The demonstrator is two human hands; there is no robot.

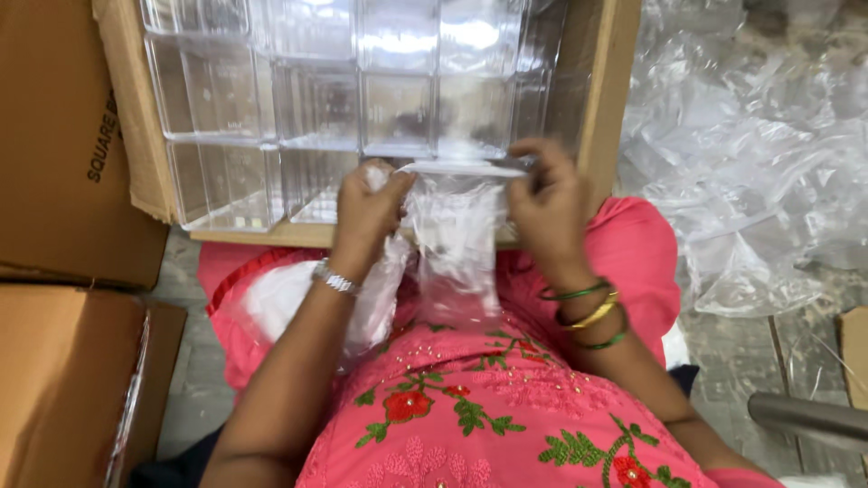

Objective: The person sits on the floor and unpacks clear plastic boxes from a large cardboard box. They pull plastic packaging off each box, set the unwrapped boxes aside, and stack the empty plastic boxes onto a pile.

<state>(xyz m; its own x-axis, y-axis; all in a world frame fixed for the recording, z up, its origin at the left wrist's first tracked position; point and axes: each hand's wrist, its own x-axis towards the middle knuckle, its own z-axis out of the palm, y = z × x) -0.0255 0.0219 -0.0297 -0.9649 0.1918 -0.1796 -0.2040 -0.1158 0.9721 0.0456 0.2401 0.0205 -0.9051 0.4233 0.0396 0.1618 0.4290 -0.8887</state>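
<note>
My left hand and my right hand hold between them a clear plastic container wrapped in a thin clear plastic bag, over my lap. The left hand grips the bag's left upper edge; the right hand pinches its right upper edge near the flat white-edged top. The bag hangs down toward my pink embroidered clothing. Just beyond my hands stands an open cardboard box packed with several clear plastic containers in rows.
Brown cardboard boxes stand at the left, another below them. A heap of crumpled clear plastic bags lies on the floor at the right. A grey metal bar shows at the lower right.
</note>
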